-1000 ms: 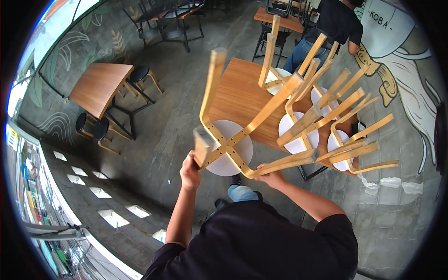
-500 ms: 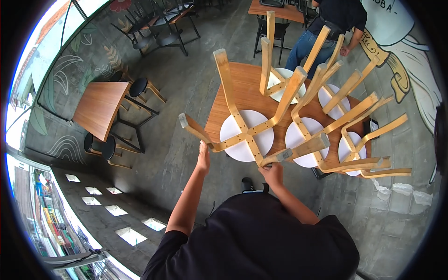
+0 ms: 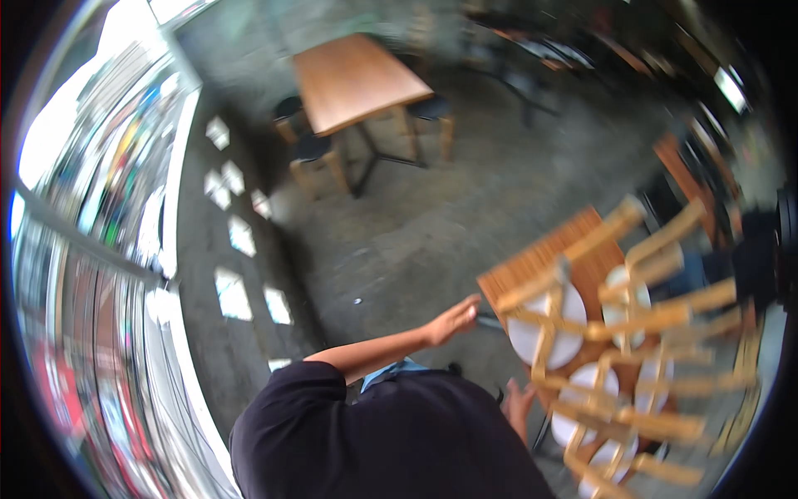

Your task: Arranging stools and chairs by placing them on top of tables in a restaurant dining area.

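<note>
Left hand [image 3: 454, 323] released, flat, near upturned stool [image 3: 524, 341] | right hand [image 3: 519, 404] blurred, apparently open, empty, near table [image 3: 509, 268]

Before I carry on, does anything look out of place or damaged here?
A small pale scrap lies on the grey floor, apparently litter. The upside-down stools on the near table seem deliberately placed, not toppled; blur would hide fine damage.
</note>
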`<action>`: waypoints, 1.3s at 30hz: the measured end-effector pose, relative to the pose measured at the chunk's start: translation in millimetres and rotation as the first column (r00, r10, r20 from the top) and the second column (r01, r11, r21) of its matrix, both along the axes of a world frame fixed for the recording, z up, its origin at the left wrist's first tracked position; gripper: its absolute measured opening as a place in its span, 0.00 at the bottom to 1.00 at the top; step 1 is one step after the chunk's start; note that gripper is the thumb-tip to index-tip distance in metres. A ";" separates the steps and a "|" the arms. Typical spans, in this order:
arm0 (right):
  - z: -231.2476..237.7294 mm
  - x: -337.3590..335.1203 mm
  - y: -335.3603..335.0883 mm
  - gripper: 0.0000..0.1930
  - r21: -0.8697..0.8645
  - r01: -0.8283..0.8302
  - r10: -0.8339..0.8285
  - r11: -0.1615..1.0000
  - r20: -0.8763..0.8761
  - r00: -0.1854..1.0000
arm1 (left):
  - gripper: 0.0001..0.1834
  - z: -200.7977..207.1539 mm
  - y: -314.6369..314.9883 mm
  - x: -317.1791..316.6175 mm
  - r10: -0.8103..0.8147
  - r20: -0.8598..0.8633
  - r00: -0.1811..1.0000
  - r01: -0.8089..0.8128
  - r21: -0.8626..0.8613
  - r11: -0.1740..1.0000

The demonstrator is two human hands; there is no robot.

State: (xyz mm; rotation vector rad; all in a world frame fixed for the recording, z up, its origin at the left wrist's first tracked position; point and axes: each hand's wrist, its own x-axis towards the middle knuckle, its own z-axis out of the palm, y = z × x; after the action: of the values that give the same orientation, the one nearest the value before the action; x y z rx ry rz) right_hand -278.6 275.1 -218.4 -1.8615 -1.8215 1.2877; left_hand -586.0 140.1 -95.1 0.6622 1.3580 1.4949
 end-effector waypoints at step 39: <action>-44.7 -821.1 -177.0 0.11 -0.487 -0.871 0.943 0.072 -0.251 0.218 | 0.16 -15.0 -439.9 -449.6 0.917 -0.172 0.360 -0.891 -0.353 0.284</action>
State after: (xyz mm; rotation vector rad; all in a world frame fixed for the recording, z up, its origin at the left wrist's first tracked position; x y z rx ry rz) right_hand -1099.7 98.1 -263.1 -0.6006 -3.1959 2.2884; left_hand -1035.6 -299.8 -110.2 -0.6260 2.0711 1.9498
